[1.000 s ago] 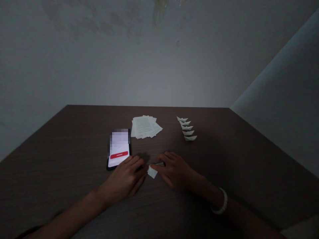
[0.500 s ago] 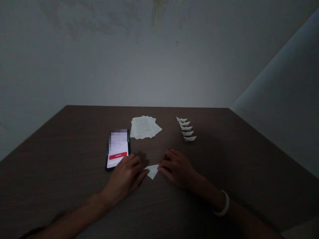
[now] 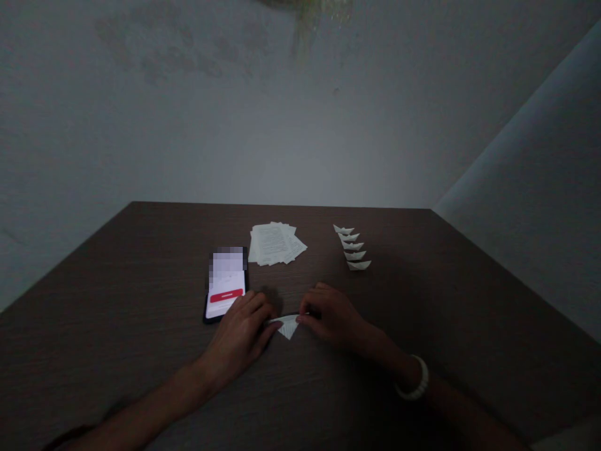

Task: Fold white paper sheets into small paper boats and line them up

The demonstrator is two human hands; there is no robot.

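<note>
A small folded piece of printed paper (image 3: 289, 327), its point turned toward me, is held between my hands low over the table. My left hand (image 3: 244, 324) pinches its left end between thumb and fingers. At the right end, my right hand (image 3: 331, 314) grips the paper with thumb and forefinger, the other fingers curled. Both ends of the paper are partly hidden by the fingers. Just beyond my left hand lies a phone (image 3: 226, 282) with a lit screen and a red button, its lower right corner covered by that hand.
Farther back is a loose stack of printed paper sheets (image 3: 275, 243). To its right, several folded paper boats (image 3: 359, 265) stand in a row. All rest on a dark wooden table (image 3: 154, 263), which meets a stained grey wall (image 3: 300, 125) behind.
The right hand's fingers have curled in more tightly at the paper's right end. The left hand keeps its pinch. The whole view has shifted slightly.
</note>
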